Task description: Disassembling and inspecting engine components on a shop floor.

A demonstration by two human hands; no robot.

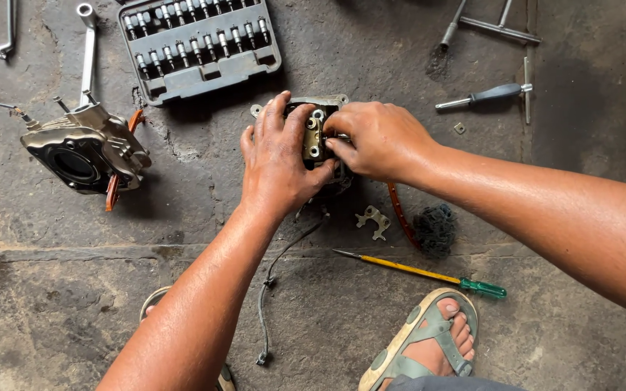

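Left hand (278, 161) clamps head (316, 130) from side, right hand (377, 139) pinches at top. Likely heavy, rigid, greasy metal; hold by outer edges.

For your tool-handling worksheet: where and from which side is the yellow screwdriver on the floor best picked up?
Grip the screwdriver by its green handle, coming from above at the right end. It lies flat, the thick handle is clear of other things, while the thin tip points toward the cable.

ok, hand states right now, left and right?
Left hand: closed over the metal engine part on the floor, steadying it.
Right hand: fingers pinched at the part's top; what they pinch cannot be told.
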